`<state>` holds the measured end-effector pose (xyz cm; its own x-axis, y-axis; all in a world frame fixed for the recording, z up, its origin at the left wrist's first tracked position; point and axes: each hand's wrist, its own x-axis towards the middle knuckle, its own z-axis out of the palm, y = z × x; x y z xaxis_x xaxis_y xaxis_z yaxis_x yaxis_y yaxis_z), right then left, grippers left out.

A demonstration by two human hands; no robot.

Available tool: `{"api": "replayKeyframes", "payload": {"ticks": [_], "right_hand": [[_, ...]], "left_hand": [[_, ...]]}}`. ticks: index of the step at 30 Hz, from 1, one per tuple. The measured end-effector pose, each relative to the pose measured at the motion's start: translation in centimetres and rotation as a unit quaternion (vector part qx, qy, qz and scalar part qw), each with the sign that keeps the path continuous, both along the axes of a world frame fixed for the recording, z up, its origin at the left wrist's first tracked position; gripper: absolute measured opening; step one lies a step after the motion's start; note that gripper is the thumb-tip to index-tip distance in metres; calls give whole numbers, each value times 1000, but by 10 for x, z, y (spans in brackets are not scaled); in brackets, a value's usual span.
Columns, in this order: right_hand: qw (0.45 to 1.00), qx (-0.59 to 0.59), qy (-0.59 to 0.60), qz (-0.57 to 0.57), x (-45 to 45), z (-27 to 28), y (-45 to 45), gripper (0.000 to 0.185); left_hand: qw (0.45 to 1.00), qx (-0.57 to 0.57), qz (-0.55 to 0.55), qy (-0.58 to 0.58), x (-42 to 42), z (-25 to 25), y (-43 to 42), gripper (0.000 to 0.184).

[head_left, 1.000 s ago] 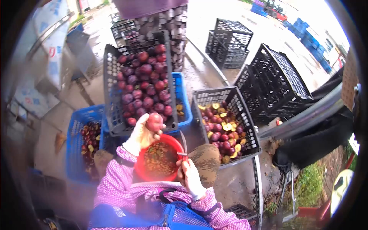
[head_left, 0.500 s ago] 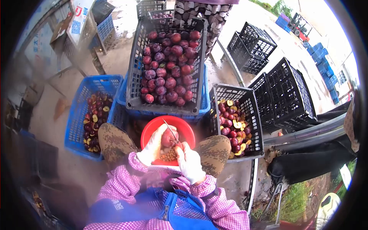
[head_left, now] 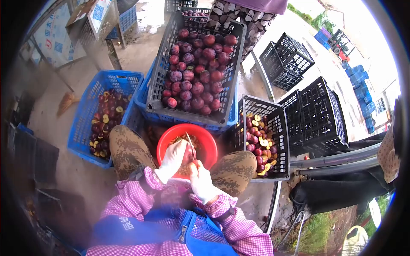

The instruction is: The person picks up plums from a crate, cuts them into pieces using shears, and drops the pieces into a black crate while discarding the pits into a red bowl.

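My left hand (head_left: 171, 161), in a white glove, is closed around a reddish plum (head_left: 187, 156) over a red basin (head_left: 209, 147) between my knees. My right hand (head_left: 202, 185), also gloved, grips a knife (head_left: 191, 147) by its red handle. The narrow blade points up and away from me, against or right beside the plum; the exact contact is hard to see. Small brownish pits (head_left: 183, 171) lie in the basin below. My fingers hide part of the plum.
A black crate (head_left: 149, 106) of whole plums stands ahead on a blue crate (head_left: 234, 113). Cut plums fill part of a blue crate (head_left: 76, 141) at left and a black crate (head_left: 287, 149) at right. Stacked black crates (head_left: 320, 115) stand farther right. A person's patterned clothing (head_left: 256, 23) shows behind.
The view has shifted slightly, moving the crates within it. Both hands stay over the basin with the plum and knife; the left hand has turned and now covers more of the plum.
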<state>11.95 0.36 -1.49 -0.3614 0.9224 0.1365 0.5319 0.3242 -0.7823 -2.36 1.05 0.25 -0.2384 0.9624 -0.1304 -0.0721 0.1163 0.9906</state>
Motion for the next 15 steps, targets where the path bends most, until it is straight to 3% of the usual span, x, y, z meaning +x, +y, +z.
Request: {"api": "replayKeyframes", "payload": {"ticks": [1,2,3,4,6,8,12,14,15], "right_hand": [[977,-179,114,5,1,-7,-1,24],[911,-349,221,11,0,-5,0,29],[830,-474,295,9,-2,40,-1,38],[830,-474,294,11,0,47,4,38],[719,-618,319,9,5,53,11,42],[712,-620,331,9,5,57,12,44],[756,-563,332,-23,3,50,12,43],[783,-529,326,-36,-3,44,8,37],[740,-586,329,-22,-1,49,7,40]], "left_hand": [[998,28,-9,54,-5,-15,3,47],[993,57,-16,107,-7,-24,4,44],[993,35,-11,109,-7,-13,4,40],[993,35,-8,109,-6,-5,5,40],[990,61,-19,122,-5,5,6,40],[991,63,-41,110,-5,4,8,37],[993,96,52,55,17,6,6,24],[990,82,97,-67,25,-3,7,26],[993,74,71,-57,16,-14,7,27]]}}
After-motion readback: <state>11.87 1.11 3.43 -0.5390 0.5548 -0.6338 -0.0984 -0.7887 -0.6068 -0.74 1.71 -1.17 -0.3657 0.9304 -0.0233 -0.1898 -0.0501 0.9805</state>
